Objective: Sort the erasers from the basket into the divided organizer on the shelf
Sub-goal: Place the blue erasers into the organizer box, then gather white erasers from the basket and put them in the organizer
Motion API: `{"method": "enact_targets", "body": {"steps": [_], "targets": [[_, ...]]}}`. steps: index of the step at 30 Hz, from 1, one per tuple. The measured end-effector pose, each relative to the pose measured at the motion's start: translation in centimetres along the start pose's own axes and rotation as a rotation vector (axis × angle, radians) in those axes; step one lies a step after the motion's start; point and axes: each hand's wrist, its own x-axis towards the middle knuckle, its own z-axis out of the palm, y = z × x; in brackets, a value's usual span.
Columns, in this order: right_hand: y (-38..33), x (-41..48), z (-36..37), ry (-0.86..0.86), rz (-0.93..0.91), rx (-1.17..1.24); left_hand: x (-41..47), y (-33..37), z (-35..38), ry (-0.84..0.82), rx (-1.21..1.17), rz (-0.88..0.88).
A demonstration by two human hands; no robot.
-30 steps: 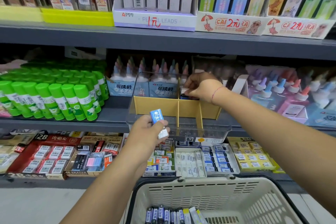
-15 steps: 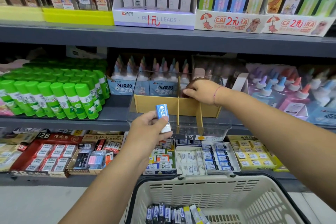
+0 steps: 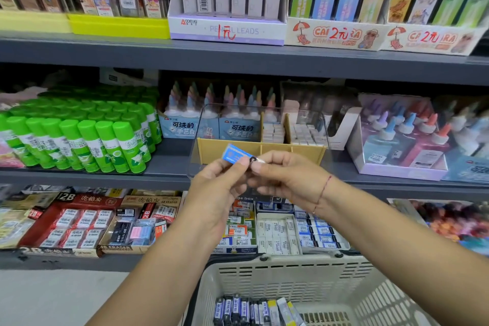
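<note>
The left hand (image 3: pixel 219 188) pinches a blue eraser (image 3: pixel 235 153) between thumb and fingertips, and the right hand (image 3: pixel 288 180) closes its grip on the eraser's white end. The eraser is held tilted just in front of the divided organizer (image 3: pixel 308 153) on the shelf (image 3: pixel 169 167). White erasers (image 3: pixel 274 132) fill the organizer's right compartments. Below, the basket (image 3: pixel 291 262) holds more erasers (image 3: pixel 238 309).

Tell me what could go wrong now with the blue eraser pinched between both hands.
Left hand and right hand pinch the blue eraser only at the fingertips; a slip may drop it among the eraser boxes on the lower shelf. The organizer has white erasers in its rear compartments; it might be misfiled there.
</note>
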Motion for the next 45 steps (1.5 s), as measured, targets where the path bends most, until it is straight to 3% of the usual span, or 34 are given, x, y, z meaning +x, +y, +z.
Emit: {"method": "enact_targets", "body": {"steps": [3, 5, 8, 10, 13, 18, 21, 34, 36, 39, 40, 42, 45], "targets": [[-1.9, 0.6, -1.6, 0.119, -0.132, -0.044, 0.4, -0.8, -1.2, 0.153, 0.828, 0.387], [-3.8, 1.4, -3.7, 0.281, -0.296, -0.280, 0.4, -1.2, -2.0, 0.076, 1.315, 0.591], [-5.7, 3.4, -6.9, 0.457, -0.399, -0.654, 0.3, -2.3, -2.3, -0.149, 1.673, 0.471], [-6.0, 4.6, -7.9, 0.475, -0.401, -0.875, 0.2, -2.8, -2.5, -0.203, 1.777, 0.422], [-5.8, 5.6, -7.9, 0.426, -0.374, -1.198, 0.4, -2.8, -2.6, -0.218, 1.790, 0.423], [-4.6, 6.2, -6.7, 0.345, -0.337, -1.416, 0.4, -3.0, -2.9, -0.233, 1.823, 0.420], [-3.9, 6.5, -6.2, 0.404, -0.350, -1.418, 0.5, -3.1, -3.0, -0.237, 1.823, 0.434], [-1.0, 5.3, -6.2, 0.364, -0.361, -1.471, 0.0, -4.7, -3.9, -0.172, 1.772, 0.563], [-0.7, 3.8, -5.7, 0.448, -0.463, -1.371, -0.8, -5.6, -4.3, -0.130, 1.671, 0.665], [1.7, -1.2, -3.2, 0.598, -0.699, -0.899, -2.3, -7.8, -5.8, -0.082, 1.553, 0.750], [3.9, -3.0, -2.1, 0.596, -0.692, -0.736, -2.8, -8.8, -6.5, -0.070, 1.533, 0.715], [10.0, -6.0, 0.3, 0.479, -0.446, -0.472, -3.8, -10.7, -8.3, -0.049, 1.508, 0.523], [20.7, -8.6, 2.4, 0.223, 0.267, -0.296, -4.9, -13.8, -11.4, 0.004, 1.534, 0.228]]}}
